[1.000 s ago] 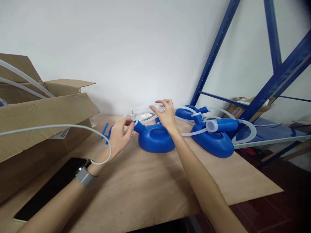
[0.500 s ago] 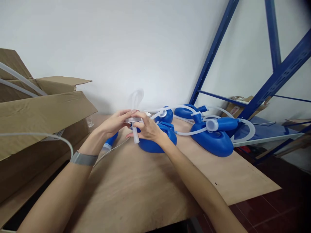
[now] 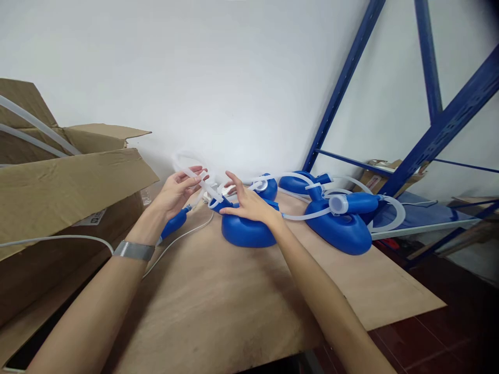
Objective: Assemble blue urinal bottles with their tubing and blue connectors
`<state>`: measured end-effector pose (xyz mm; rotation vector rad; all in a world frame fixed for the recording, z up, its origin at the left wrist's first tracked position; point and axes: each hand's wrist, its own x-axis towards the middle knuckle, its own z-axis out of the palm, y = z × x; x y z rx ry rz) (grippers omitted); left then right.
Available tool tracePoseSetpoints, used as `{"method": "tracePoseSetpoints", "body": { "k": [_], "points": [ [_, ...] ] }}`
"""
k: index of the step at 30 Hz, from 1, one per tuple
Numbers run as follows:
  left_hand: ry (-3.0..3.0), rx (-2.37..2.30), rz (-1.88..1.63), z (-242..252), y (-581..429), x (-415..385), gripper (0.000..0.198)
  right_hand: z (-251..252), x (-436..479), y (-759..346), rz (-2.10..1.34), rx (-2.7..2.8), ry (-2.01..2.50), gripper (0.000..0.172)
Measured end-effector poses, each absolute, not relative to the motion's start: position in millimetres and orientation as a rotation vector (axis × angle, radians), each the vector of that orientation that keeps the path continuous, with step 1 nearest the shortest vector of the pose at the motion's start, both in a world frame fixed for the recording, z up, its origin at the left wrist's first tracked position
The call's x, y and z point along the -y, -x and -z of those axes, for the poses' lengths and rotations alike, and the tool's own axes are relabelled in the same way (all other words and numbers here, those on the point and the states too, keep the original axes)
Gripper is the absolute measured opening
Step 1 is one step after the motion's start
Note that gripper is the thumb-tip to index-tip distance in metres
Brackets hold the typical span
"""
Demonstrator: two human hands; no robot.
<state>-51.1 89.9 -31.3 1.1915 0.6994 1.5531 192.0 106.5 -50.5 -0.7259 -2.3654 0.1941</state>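
Observation:
My left hand (image 3: 180, 191) pinches a translucent plastic tube (image 3: 210, 191) between thumb and fingers. The tube loops up behind that hand, and its lower end is at the mouth of a blue plastic bottle (image 3: 249, 234). My right hand (image 3: 251, 203) lies over this bottle with its fingers spread, thumb near the bottle's neck. White fittings between the hands are too blurred to make out. A smaller blue bottle (image 3: 174, 224) lies beside my left wrist.
More blue bottles with tubes, one of them large (image 3: 343, 234), lie at the right of the wooden table (image 3: 218, 301). An open cardboard box (image 3: 78, 176) stands at left. A blue metal rack (image 3: 421, 150) rises at right. A thin white cable (image 3: 179, 239) crosses the tabletop.
My hands have moved apart, and my right hand has opened. The round white cap between them no longer shows clearly. The tube's loop has shifted left, and its lower end has come to the bottle mouth.

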Motion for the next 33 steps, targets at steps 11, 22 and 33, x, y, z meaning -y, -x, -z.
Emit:
{"method": "tracePoseSetpoints", "body": {
  "k": [11,22,33],
  "points": [
    [-1.143,-0.677,-1.656,52.2,66.8,-106.7,0.035,51.3,-107.5,-203.1,-0.178,2.447,0.866,0.045],
    [-1.354,-0.728,-1.244,86.1,32.6,-101.0,0.067,46.5,-101.9,-203.6,-0.302,2.427,1.048,0.071],
    [-1.567,-0.805,-1.188,98.3,24.6,-95.9,0.088,47.8,-94.6,-201.7,-0.314,2.524,1.171,0.042]
  ]
}}
